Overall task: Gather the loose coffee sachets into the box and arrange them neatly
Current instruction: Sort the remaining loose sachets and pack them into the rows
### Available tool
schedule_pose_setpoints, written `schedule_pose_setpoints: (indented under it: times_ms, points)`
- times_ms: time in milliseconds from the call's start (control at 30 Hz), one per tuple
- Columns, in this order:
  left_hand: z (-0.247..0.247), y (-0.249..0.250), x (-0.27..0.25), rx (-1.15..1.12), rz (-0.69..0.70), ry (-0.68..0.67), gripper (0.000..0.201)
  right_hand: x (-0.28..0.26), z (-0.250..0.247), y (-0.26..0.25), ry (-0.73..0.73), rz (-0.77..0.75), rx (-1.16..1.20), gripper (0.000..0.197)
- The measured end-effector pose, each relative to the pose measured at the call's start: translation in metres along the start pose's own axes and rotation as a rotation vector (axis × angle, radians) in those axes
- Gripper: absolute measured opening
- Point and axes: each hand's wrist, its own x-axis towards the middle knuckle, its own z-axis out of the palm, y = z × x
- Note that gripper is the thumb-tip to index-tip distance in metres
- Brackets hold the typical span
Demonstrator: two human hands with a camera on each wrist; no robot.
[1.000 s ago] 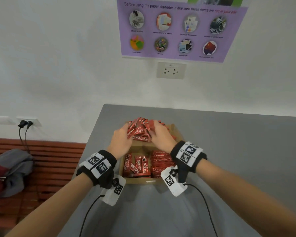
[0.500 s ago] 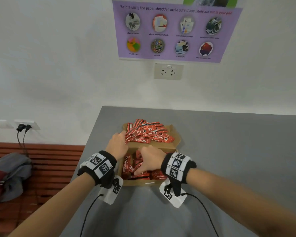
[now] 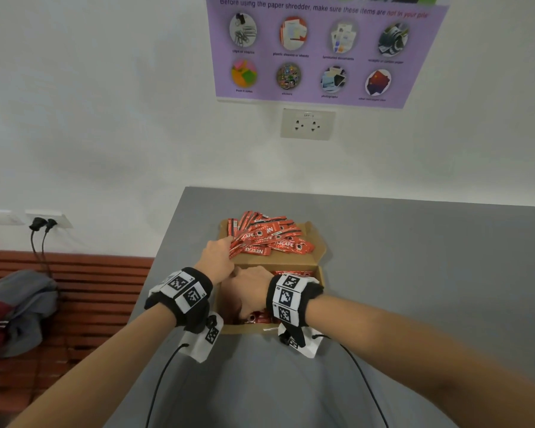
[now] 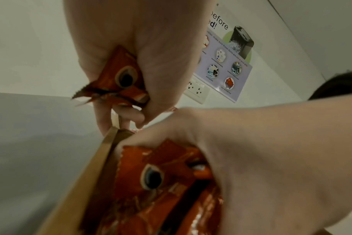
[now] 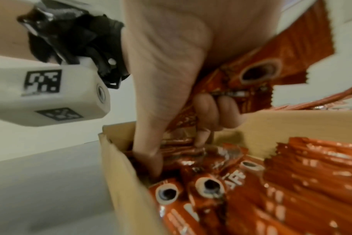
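Observation:
An open cardboard box [image 3: 321, 274] sits near the left edge of the grey table. Its far lid flap [image 3: 317, 242] lies flat with a fan of red coffee sachets [image 3: 266, 239] on it. My left hand [image 3: 217, 257] grips the fan's left end; in the left wrist view that bundle [image 4: 120, 76] is clamped between the thumb and the fingers. My right hand [image 3: 250, 288] is down in the box's near left part. There its thumb and fingers curl round several sachets [image 4: 151, 174]. More sachets [image 5: 291, 174] lie packed on the box's right side.
The table [image 3: 414, 273] ends just left of the box, at a drop to a red slatted bench [image 3: 84, 291] with grey clothing [image 3: 22, 307]. The white wall close behind carries a socket [image 3: 308, 124] and a purple poster [image 3: 318, 50]. Wrist-camera cables [image 3: 164, 375] trail toward me.
The right hand let go of the fan on the lid, came back toward me and went down into the box's near left part. The left hand stayed on the fan.

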Motion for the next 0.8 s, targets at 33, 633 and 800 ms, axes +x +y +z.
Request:
schedule_pose_setpoints:
  times_ms: [33,633,800]
  points:
    - [0.0,0.0,0.001,-0.008,0.0,0.004,0.025,0.0,-0.002,-0.001,0.013,-0.014,-0.002,0.058]
    - [-0.035,0.011,-0.024,-0.194,0.123,0.206,0.021,-0.044,-0.037,0.038,0.509,0.182,0.281,0.027]
    - [-0.009,0.021,-0.03,0.092,0.27,-0.35,0.043,-0.07,-0.026,0.064,0.558,0.46,0.4,0.025]
